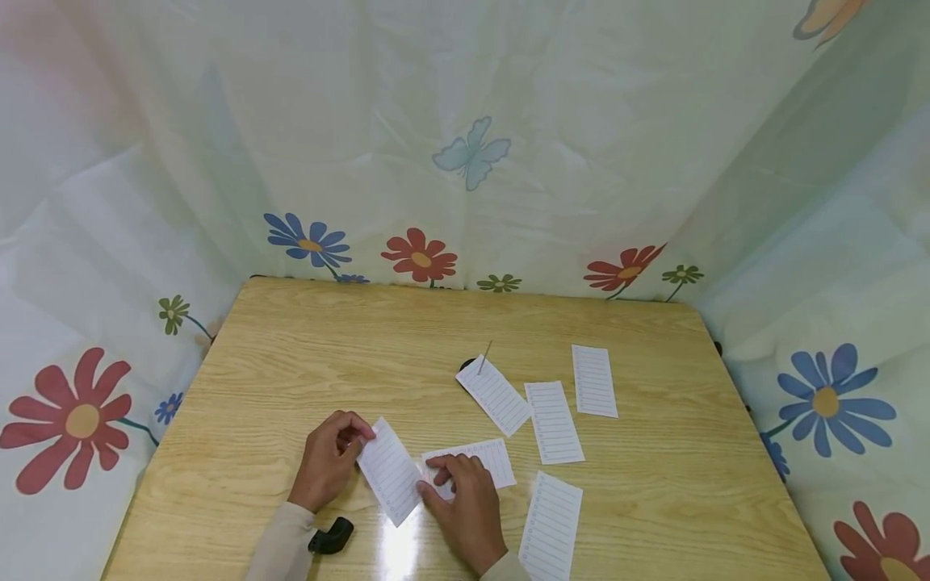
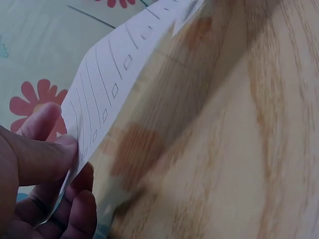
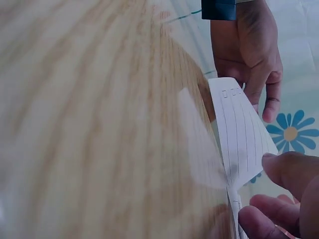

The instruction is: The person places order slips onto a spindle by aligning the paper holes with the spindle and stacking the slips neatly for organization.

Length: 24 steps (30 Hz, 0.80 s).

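My left hand (image 1: 327, 460) pinches a white checklist card (image 1: 390, 472), printed with ruled lines and a column of small boxes, by its upper left corner. In the left wrist view the thumb presses on the card's face (image 2: 107, 79), with the fingers behind. My right hand (image 1: 467, 508) is at the card's right corner, its thumb touching the edge, the other fingers bent and apart from the thumb. Under those fingers lies a second checklist card (image 1: 494, 461), partly hidden by the hand.
Further checklist cards lie to the right: one near the front (image 1: 552, 524), one in the middle (image 1: 555, 424), one behind (image 1: 596, 381). Another card (image 1: 497, 399) overlaps a dark round object (image 1: 467, 365), with a thin stick (image 1: 485, 357) across it. Floral curtains surround the wooden table (image 1: 349, 339).
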Each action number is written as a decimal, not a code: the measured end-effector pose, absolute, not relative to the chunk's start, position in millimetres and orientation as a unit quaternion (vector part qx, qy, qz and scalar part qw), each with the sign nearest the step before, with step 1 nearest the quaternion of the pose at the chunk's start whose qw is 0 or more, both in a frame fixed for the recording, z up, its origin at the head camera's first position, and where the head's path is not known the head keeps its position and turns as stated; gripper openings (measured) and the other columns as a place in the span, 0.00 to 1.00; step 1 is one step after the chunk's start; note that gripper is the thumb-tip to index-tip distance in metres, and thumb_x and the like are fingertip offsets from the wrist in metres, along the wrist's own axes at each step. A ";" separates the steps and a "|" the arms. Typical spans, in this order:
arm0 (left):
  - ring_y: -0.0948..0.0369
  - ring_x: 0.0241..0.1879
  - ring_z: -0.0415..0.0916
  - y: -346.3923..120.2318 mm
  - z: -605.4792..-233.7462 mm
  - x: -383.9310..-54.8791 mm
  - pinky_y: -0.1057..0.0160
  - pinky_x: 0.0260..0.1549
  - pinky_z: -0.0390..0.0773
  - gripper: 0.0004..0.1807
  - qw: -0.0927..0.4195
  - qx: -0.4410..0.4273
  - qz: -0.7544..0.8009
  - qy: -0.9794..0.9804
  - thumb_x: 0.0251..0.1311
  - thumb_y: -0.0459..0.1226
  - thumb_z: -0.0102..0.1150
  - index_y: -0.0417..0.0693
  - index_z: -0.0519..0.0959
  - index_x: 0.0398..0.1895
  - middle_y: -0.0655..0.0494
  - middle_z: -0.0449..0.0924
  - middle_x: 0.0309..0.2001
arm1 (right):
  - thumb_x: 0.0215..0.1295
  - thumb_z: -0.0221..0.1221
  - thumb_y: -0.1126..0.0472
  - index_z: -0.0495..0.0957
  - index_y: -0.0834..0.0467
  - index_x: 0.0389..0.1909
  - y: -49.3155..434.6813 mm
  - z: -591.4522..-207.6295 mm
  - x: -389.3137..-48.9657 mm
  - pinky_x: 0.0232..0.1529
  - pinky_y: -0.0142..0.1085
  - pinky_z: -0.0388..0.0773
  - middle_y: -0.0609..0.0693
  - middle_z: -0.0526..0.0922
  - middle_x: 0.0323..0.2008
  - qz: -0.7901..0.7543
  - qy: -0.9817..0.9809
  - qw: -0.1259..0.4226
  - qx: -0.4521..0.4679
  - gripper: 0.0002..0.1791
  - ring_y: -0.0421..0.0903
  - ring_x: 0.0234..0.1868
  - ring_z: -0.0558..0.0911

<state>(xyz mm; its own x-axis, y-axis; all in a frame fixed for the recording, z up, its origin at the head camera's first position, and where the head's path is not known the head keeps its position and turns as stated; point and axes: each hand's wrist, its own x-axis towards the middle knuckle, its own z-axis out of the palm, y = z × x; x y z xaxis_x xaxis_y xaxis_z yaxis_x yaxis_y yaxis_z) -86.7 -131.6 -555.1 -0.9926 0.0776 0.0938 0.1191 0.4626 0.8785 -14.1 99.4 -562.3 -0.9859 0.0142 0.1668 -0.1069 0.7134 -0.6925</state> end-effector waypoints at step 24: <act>0.63 0.36 0.80 -130.1 -550.0 -86.0 0.68 0.36 0.79 0.14 0.024 -0.041 -0.570 -0.820 0.65 0.21 0.66 0.51 0.84 0.37 0.55 0.85 0.39 | 0.65 0.73 0.61 0.82 0.46 0.32 106.3 -557.7 -17.6 0.30 0.27 0.76 0.36 0.85 0.28 0.531 -0.846 0.016 0.047 0.09 0.32 0.25 0.75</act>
<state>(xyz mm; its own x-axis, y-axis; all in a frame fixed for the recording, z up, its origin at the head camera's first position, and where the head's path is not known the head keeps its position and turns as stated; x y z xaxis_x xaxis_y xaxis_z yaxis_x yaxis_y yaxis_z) -86.0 -130.1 -550.0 -0.9955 0.0399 0.0860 0.0945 0.3475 0.9329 -17.6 106.3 -557.7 -0.9950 -0.0623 0.0777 -0.0971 0.4323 -0.8965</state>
